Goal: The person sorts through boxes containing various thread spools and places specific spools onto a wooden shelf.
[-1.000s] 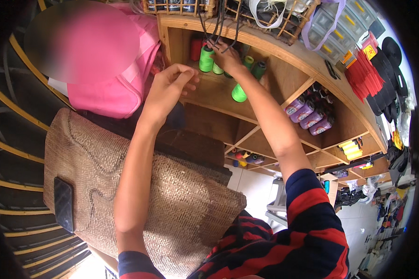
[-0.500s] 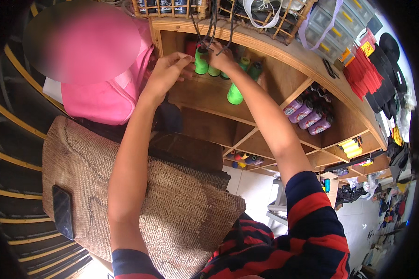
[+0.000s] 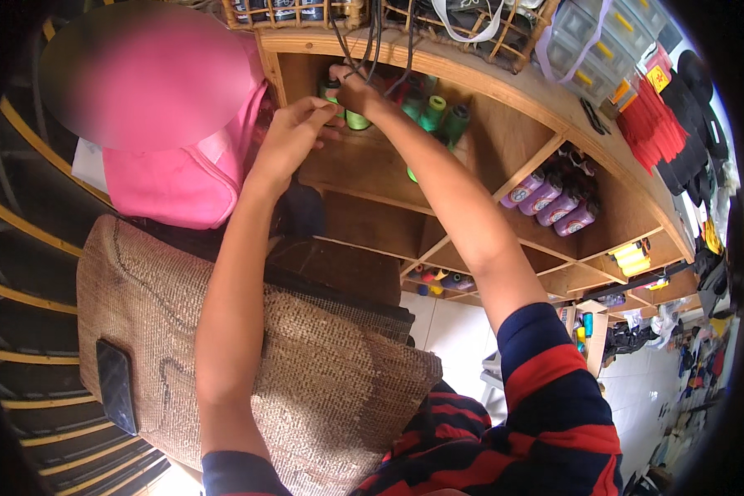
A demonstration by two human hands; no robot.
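My right hand (image 3: 355, 89) reaches into an upper compartment of the wooden shelf, its fingers curled about the top of a green thread spool (image 3: 336, 106). That spool is partly hidden by both hands. Just in front of it is my left hand (image 3: 293, 136), with thumb and forefinger pinched together; whatever they hold is too small to make out. A light green spool (image 3: 357, 121) stands under my right hand. Right of the wrist are a green spool (image 3: 431, 114) and a dark green one (image 3: 455, 124). A bright green spool (image 3: 412, 174) is mostly covered by my right forearm.
Dark cords (image 3: 378, 50) hang over the compartment from wicker baskets (image 3: 504, 37). Purple bottles (image 3: 546, 198) fill a compartment to the right. A person in pink (image 3: 174, 186) is at the left. A phone (image 3: 116, 387) lies on the woven brown cover (image 3: 331, 380) before me.
My right hand has moved left along the row of spools, uncovering the green ones to its right. The nearest green spool now sits further left. My left hand stays about where it was.
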